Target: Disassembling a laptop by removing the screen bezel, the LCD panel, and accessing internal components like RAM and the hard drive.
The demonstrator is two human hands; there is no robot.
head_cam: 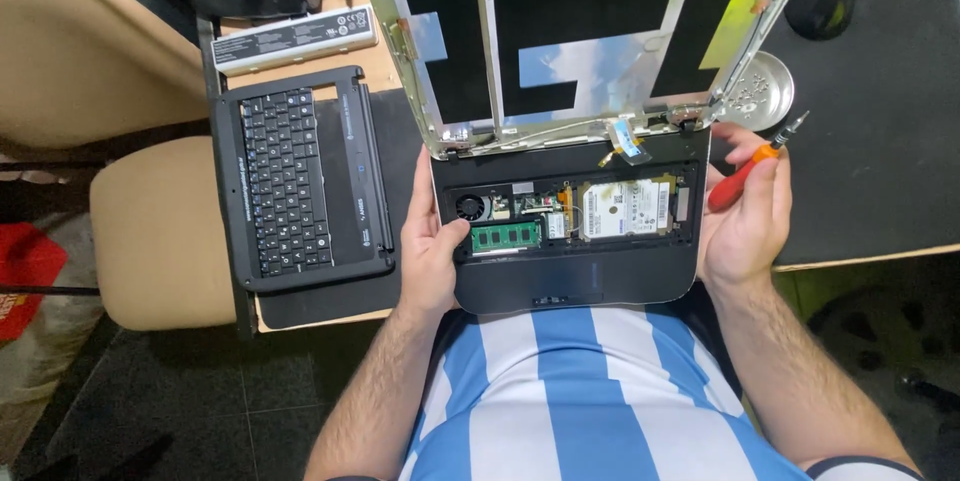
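From the head view, the left hand (432,256) holds the left edge of the opened black laptop base (570,241) lying at the person's lap. The right hand (745,211) closes its grip on an orange-handled screwdriver (755,163) beside the base's right edge. A detached black keyboard panel (300,176) lies on the surface to the left.

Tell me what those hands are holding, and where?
The right hand holds a screwdriver by its orange handle. The left hand grips the opened laptop by its left edge.

Desk (375,66), black mat (880,141), keyboard cover (300,181), battery (293,39)
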